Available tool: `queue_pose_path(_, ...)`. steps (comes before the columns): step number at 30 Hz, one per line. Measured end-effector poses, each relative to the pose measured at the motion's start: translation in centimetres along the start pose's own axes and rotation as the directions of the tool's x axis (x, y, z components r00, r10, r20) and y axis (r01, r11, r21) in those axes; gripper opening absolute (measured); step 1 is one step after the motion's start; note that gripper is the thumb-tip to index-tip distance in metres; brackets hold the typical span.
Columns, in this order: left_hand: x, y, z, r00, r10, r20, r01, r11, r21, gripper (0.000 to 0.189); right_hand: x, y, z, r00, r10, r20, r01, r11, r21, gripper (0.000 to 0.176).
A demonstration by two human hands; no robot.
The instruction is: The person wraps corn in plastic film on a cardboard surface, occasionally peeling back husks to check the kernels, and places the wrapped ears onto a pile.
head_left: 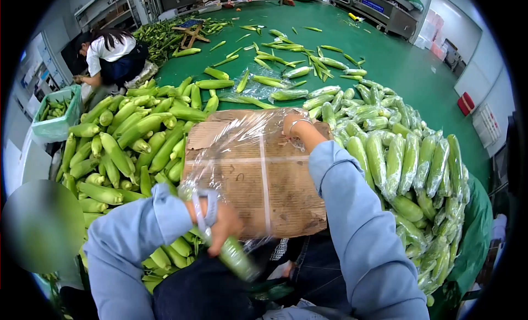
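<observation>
My left hand (224,223) is wrapped round an ear of corn (241,260), low over my lap at the near left corner of a cardboard box (291,193). The ear is green-husked and smeared by motion. Clear plastic film (220,149) stretches from near my left wrist across the box top to its far edge. There my right hand (297,124) is closed on the film, its fingertips partly hidden. White strapping crosses the box.
Unwrapped corn (118,149) is heaped on the left, film-wrapped corn (396,155) on the right. Loose husk leaves (286,47) lie on the green floor ahead. A person (113,56) crouches at the back left, near a green plastic basket (58,122).
</observation>
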State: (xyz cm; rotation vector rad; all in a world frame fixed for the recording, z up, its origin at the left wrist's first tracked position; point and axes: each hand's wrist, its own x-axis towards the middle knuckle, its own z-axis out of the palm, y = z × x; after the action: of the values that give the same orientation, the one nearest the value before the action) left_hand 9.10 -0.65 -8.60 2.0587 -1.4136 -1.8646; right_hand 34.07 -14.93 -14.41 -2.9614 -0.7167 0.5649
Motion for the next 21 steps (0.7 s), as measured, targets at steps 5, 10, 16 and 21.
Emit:
queue_pose_path(5,-4.4,-1.8,8.7,0.970,-0.075,-0.229,-0.138,0.605,-0.784,0.080,-4.4,-0.1,2.0,0.979,-0.059,-0.196,0.090,0.984,0.151,0.033)
queue_pose_path(10,-4.9,2.6,12.3,0.463,-0.672,-0.578,-0.886,-0.341,-0.314,0.049,-14.7,-2.8,6.4,0.632,-0.278,-0.723,0.473,0.878,0.077,0.042)
queue_pose_path(16,-0.8,5.2,2.4,-0.333,-0.717,-0.613,-0.875,0.476,-0.081,0.034,-27.6,-12.9,4.1,0.699,-0.115,-0.706,0.574,0.678,0.458,0.085)
queue_pose_path(21,-0.9,9.7,-1.0,-0.205,-0.480,-0.853,-0.979,0.091,0.184,0.051,-31.1,-10.1,0.8,0.772,-0.048,-0.633,0.605,0.360,0.710,0.077)
